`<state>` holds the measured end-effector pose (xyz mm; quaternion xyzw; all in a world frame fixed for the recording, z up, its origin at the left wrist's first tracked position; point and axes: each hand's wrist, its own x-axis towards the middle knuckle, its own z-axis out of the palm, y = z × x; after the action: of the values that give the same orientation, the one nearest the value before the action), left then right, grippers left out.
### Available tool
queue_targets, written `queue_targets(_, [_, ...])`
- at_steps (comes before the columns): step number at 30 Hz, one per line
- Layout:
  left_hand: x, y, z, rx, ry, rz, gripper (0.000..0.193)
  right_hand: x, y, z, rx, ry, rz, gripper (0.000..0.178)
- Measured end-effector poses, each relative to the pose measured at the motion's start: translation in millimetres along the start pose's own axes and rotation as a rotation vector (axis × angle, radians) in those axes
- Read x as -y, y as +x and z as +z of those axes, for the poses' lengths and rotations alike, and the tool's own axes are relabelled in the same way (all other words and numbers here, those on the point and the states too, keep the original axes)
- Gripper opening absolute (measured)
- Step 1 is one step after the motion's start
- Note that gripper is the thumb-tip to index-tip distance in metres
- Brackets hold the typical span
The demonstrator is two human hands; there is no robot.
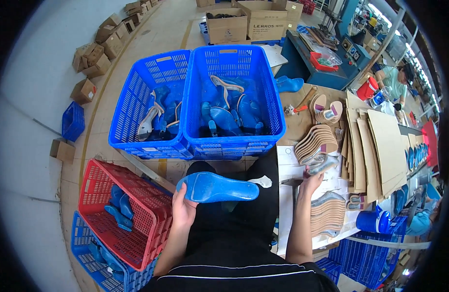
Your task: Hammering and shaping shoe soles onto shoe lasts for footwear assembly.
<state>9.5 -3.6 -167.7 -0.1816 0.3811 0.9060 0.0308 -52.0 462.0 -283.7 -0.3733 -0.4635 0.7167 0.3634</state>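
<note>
My left hand (184,207) grips the heel end of a blue shoe last (219,187), held level over my lap with its sole side up. A white scrap (261,181) shows just beyond its narrow tip. Over the work table to the right, my right hand (313,183) is closed on a greyish shoe insole (323,164). Near that hand, a row of tan insoles (316,143) stands on the far side and a second row of insoles (326,216) on the near side. A dark metal tool (291,183), perhaps a hammer, lies beside my right wrist.
Ahead stand two blue crates, the left crate (118,121) and right crate (234,142), holding lasts and insoles. A tilted red crate (154,219) is at my left. Cardboard sheets (385,146) and a blue jug (374,220) stand right; a co-worker (397,80) sits beyond.
</note>
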Motion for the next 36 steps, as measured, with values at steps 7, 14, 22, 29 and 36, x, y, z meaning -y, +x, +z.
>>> queue_targets(7, [-2,10,12,-0.014,0.005,-0.027,0.040,85,-156,9,0.468,0.122,0.040,0.044])
queue_targets(14, [-8,12,11,0.004,-0.063,0.007,0.059,135,-223,60,1.246,-0.391,0.252,0.031])
queue_targets(22, [-3,-1,-3,0.020,0.109,0.030,0.044,133,-234,85,1.286,-0.807,-0.355,0.045])
queue_targets(29, [-15,4,4,0.026,0.126,-0.007,0.037,145,-231,83,1.228,-1.171,-0.663,0.070])
queue_targets(36, [-25,8,3,0.045,0.291,-0.026,0.042,144,-219,81,1.275,-1.081,-0.618,0.060])
